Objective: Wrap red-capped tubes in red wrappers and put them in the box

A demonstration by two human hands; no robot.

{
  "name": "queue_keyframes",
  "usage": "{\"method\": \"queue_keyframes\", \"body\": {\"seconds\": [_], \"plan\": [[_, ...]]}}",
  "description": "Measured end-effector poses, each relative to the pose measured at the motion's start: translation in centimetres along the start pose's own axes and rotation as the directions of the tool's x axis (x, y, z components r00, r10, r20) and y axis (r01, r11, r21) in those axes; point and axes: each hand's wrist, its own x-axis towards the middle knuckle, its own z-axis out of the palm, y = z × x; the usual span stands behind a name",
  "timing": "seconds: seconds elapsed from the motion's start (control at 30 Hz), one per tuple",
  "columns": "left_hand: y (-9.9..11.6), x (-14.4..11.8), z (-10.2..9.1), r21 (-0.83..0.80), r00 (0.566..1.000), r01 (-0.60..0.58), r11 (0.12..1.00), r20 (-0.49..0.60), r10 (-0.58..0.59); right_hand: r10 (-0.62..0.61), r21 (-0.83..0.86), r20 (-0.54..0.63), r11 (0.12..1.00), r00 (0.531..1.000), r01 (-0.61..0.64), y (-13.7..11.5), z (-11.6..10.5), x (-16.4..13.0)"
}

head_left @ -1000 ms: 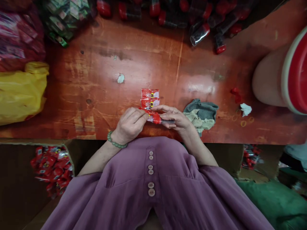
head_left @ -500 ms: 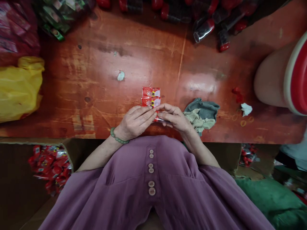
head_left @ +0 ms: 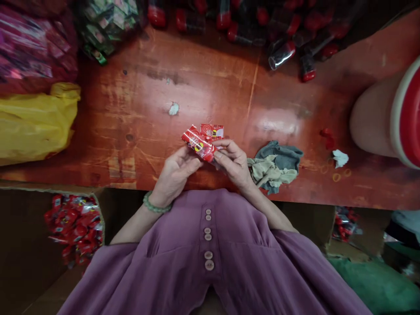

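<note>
Red sachet (head_left: 198, 145) pinched in right hand (head_left: 233, 162) fingers above tabletop (head_left: 203, 87), left hand (head_left: 175, 173) loosely open beneath, likely to slip if pinch slackens.

Red packet (head_left: 199, 146) now tilted, lifted in right hand (head_left: 233, 162); left hand (head_left: 175, 173) opened, below pkt.

- Centre of the red table (head_left: 203, 92): bare wood beyond the hands, broken only by a small white scrap (head_left: 173, 108).
- Far edge: a row of red-capped bottles (head_left: 282, 54) blocks passage.
- Left side: a yellow bag (head_left: 36, 124) and stacked packets (head_left: 33, 48) close the way.
- Right side: a crumpled cloth (head_left: 274, 166) lies just beside the right hand (head_left: 233, 162); a large tub (head_left: 387, 118) stands farther out.
</note>
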Motion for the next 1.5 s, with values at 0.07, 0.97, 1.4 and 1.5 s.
{"method": "queue_keyframes", "body": {"seconds": [0.07,0.97,1.4,1.5], "plan": [[-0.1,0.0,0.7,-0.260,0.987,0.162,0.952,0.018,-0.162,-0.031,-0.052,0.039,0.998,0.999,0.033,0.0,0.6,0.0],[-0.4,3.0,1.2,-0.414,0.939,0.009,0.910,-0.310,-0.150,-0.194,-0.175,0.085,0.963,0.977,0.206,2.2,0.8,0.5],[0.3,4.1,0.3,-0.290,0.961,-0.040,0.956,-0.274,-0.043,-0.093,0.044,0.118,0.995,0.989,0.089,2.0,1.7,1.6],[0.2,4.3,-0.5,-0.281,0.972,-0.032,0.959,-0.233,-0.036,-0.133,-0.068,0.055,0.988,0.990,0.136,2.2,1.6,1.5]]}}
